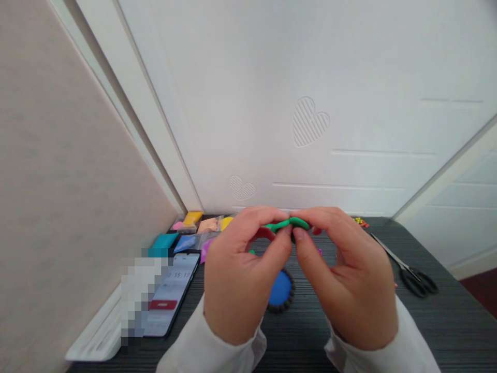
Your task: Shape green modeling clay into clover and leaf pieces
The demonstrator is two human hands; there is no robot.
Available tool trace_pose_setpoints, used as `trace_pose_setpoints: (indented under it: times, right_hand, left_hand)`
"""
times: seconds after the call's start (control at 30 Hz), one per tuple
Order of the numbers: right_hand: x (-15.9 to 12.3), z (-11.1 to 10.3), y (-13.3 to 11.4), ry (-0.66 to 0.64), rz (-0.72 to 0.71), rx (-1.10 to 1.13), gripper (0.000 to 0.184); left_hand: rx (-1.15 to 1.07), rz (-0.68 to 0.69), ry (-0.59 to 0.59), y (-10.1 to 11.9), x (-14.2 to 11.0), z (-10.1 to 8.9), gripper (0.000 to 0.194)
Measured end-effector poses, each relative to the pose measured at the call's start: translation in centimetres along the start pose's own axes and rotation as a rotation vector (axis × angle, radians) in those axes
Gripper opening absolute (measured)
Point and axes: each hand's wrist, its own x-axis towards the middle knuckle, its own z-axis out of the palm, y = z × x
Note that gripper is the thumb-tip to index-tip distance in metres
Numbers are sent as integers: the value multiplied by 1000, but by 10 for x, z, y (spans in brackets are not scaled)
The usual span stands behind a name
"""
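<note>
Both my hands are raised above the dark table point(446, 321), fingertips meeting. Between them is a short green clay strip point(288, 224), bent and pinched at both ends. My left hand point(243, 274) pinches its left end with thumb and fingers closed. My right hand point(345, 274) pinches the right end the same way. Below my hands a round blue clay disc with a dark beaded rim point(280, 291) lies flat on the table. Small bits of red and green clay show behind my left fingers, mostly hidden.
Several small bags of coloured clay point(194, 230) lie at the back left. A phone point(171, 299) with a lit screen rests at the left, beside a white tray point(97, 342). Black scissors point(411, 272) lie at the right. Small coloured beads point(361, 222) sit near the white door.
</note>
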Motion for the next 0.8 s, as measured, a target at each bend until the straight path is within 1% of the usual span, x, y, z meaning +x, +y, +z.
trace_pose_setpoints:
  times: [0.2, 0.33, 0.47, 0.57, 0.7, 0.73, 0.8]
  right_hand:
    - [0, 0, 2, 2, 15, -11, 23]
    - [0, -1, 1, -2, 17, 16, 23]
    - [-1, -1, 0, -4, 24, 40, 23]
    - [-1, 0, 2, 8, 58, 50, 24]
    - [-1, 1, 6, 43, 113, 48, 23]
    - [-1, 1, 6, 54, 120, 44, 22]
    - [-1, 2, 7, 71, 125, 42, 21]
  left_hand:
    - [-57, 2, 20, 0, -1, 4, 15]
    - [-3, 19, 2, 0, 0, 1, 15]
    - [4, -5, -16, 0, 0, 0, 12]
    - [-102, -58, -37, 0, -1, 1, 14]
    - [-347, -145, -51, 0, -3, 1, 19]
    - [-372, -156, -46, 0, -3, 0, 19]
    - [-336, -159, -36, 0, -3, -1, 19]
